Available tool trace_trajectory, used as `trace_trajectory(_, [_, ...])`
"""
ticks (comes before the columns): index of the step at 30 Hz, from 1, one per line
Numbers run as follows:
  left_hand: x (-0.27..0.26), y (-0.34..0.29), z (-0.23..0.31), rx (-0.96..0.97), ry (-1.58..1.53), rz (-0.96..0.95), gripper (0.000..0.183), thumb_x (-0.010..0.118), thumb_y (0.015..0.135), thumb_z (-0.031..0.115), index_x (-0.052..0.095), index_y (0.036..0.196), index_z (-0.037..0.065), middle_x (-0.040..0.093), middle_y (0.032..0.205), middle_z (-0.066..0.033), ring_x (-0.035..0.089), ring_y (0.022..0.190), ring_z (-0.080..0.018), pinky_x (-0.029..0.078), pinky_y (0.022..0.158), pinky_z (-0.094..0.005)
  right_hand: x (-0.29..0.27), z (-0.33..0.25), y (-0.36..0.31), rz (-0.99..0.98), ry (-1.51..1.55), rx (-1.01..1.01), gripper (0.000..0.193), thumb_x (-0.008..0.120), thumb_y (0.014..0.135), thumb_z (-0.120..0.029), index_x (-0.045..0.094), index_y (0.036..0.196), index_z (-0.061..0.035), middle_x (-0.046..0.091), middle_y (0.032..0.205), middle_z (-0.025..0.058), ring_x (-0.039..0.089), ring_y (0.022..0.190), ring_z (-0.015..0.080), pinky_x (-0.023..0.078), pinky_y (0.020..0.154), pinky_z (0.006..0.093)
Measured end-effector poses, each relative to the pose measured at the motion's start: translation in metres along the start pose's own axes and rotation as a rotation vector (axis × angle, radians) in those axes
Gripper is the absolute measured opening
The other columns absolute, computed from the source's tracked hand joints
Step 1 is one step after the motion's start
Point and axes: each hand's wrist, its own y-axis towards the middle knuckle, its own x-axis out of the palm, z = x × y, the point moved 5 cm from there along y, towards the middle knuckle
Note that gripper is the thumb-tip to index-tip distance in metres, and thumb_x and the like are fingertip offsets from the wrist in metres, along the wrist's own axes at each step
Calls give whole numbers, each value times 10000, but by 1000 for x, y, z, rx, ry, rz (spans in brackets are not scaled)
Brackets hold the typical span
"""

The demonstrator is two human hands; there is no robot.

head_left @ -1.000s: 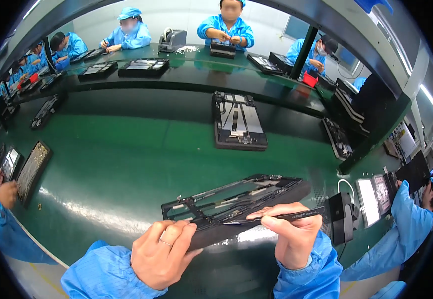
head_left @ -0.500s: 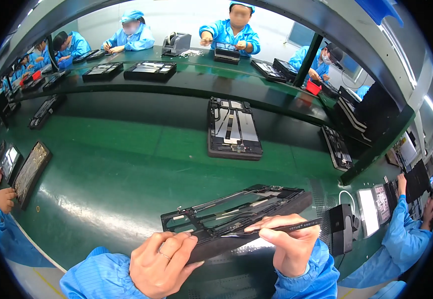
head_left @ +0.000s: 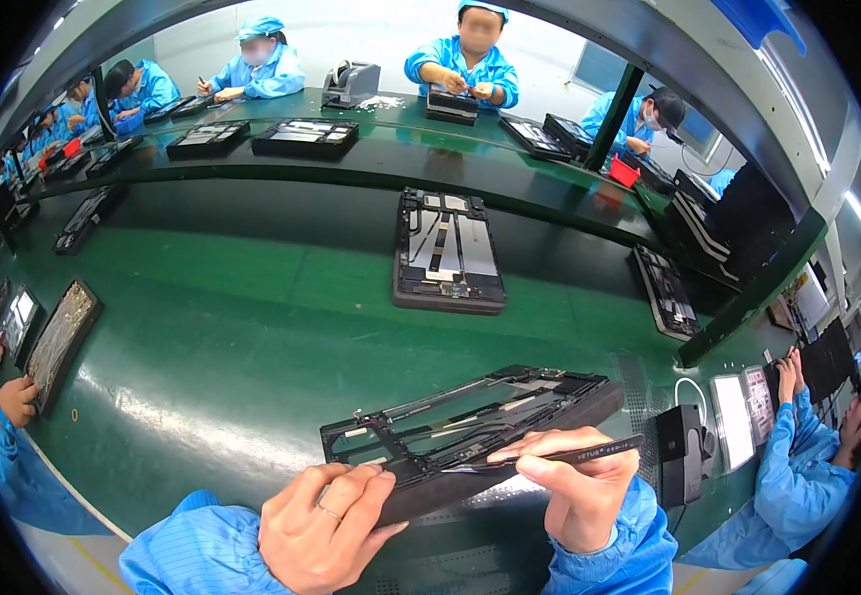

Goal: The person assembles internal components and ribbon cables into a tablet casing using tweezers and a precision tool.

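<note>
A tilted device frame (head_left: 450, 424), like an opened tablet casing with see-through gaps, sits in a thick black holder (head_left: 559, 409) in front of me. My left hand (head_left: 326, 521), a ring on one finger, grips the holder's near left edge, thumb below and fingertips on the rim. In my right hand (head_left: 579, 486) are slim black tweezers (head_left: 599, 451), pinched between thumb and fingers. Their tips point left and reach the frame's near edge beside a small shiny strip. Whether the tips clasp anything is too small to tell.
An opened tablet (head_left: 447, 253) in a black holder lies farther back on the green bench (head_left: 212, 347). A black box (head_left: 678, 456) with a white cable stands right. A green post (head_left: 747, 288) supports the raised shelf (head_left: 351, 169). Co-workers in blue work on several sides.
The opened tablet at the back has shifted slightly left, while holders on the shelf have slid slightly right. The right-hand co-worker's hands are now together. My hands have barely moved.
</note>
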Motion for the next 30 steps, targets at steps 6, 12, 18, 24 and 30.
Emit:
trace_trajectory(6, [-8, -6, -15, 3, -13, -8, 487, 717, 450, 85, 550, 894, -25, 556, 855, -107, 537, 715, -243, 474, 533, -309, 18, 4, 2, -32, -31, -17, 89, 607, 647, 69, 611, 735, 82, 618, 749, 154, 593, 660, 187, 466, 628, 263])
trace_trajectory(12, [-14, -8, -22, 20, -10, -10, 491, 718, 453, 90, 547, 898, -25, 555, 861, -107, 538, 712, -242, 473, 531, -308, 30, 1, 2, -47, -59, -46, 104, 597, 651, 72, 603, 754, 85, 620, 748, 155, 589, 651, 181, 465, 625, 272])
trace_trajectory(18, [-8, -4, -14, 43, 56, -28, 456, 696, 478, 109, 550, 890, -20, 536, 814, -103, 524, 675, -234, 457, 528, -309, 16, 1, 2, 117, -34, 30, 105, 549, 593, 25, 547, 693, 58, 585, 635, 189, 605, 616, 292, 481, 650, 353])
trace_trajectory(24, [1, -5, -8, 206, 228, -24, 434, 594, 387, 88, 556, 806, -18, 484, 756, -99, 477, 600, -227, 409, 504, -332, 5, -13, -2, 49, 67, -67, 107, 570, 620, 43, 590, 716, 84, 614, 729, 192, 579, 625, 218, 455, 634, 291])
trace_trajectory(30, [-61, -17, -22, 12, 537, -61, 367, 583, 462, 89, 526, 787, -73, 454, 724, -142, 442, 576, -241, 386, 494, -337, -21, -18, -7, 214, 39, -128, 117, 548, 594, -63, 497, 667, 13, 564, 582, 170, 566, 545, 291, 433, 667, 377])
